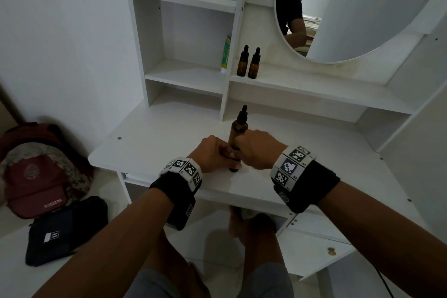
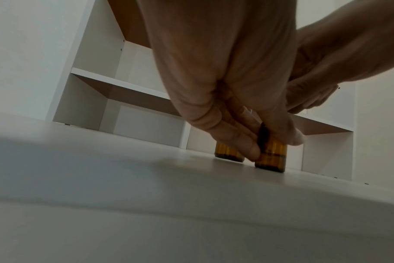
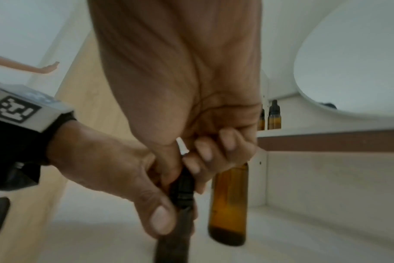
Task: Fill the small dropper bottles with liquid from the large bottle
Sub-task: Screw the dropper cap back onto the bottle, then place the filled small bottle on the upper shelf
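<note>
Up close at a white desk [image 1: 154,143], both hands meet over a small bottle [image 2: 271,156] standing on the top. Left hand [image 1: 212,153] pinches its amber body between fingers [image 2: 238,140] and thumb, while right hand [image 1: 257,149] closes round its black cap [image 3: 182,188]. Just behind them stands the large bottle [image 1: 238,128], upright, dropper top on. Two more dropper bottles [image 1: 249,63] wait side by side on the shelf [image 1: 314,87] below the mirror [image 1: 362,7].
</note>
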